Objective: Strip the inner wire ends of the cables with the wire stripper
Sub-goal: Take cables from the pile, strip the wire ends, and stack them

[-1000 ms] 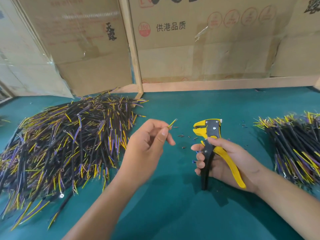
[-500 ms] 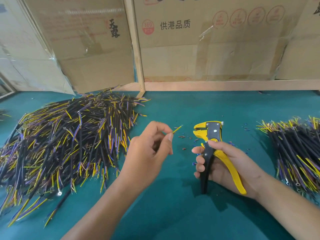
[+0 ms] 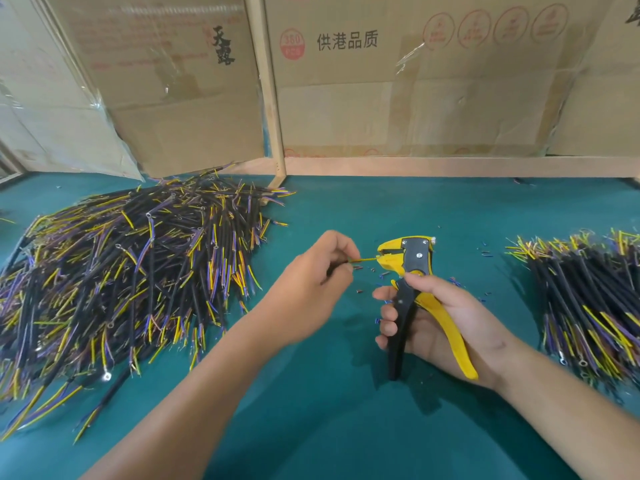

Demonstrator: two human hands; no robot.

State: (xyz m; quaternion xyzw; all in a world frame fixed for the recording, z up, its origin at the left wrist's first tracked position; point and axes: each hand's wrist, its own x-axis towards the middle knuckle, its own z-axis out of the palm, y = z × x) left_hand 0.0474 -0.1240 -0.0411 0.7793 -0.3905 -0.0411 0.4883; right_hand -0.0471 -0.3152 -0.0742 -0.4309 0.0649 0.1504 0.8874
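My right hand grips the two handles of a yellow and black wire stripper, which stands upright over the green table with its jaws pointing left. My left hand pinches a short black cable whose yellow inner wire reaches right, with its tip at the stripper's jaws. Most of that cable is hidden inside my fingers. A big heap of black cables with yellow and purple ends lies to the left. A smaller bundle of cables lies at the right edge.
Small bits of cut insulation are scattered on the green table around the stripper. Cardboard boxes and a wooden post close off the back of the table.
My left hand has moved right and lowered the yellow wire tip from pointing up in the air to the stripper's jaws. The right hand kept its hold on the stripper.
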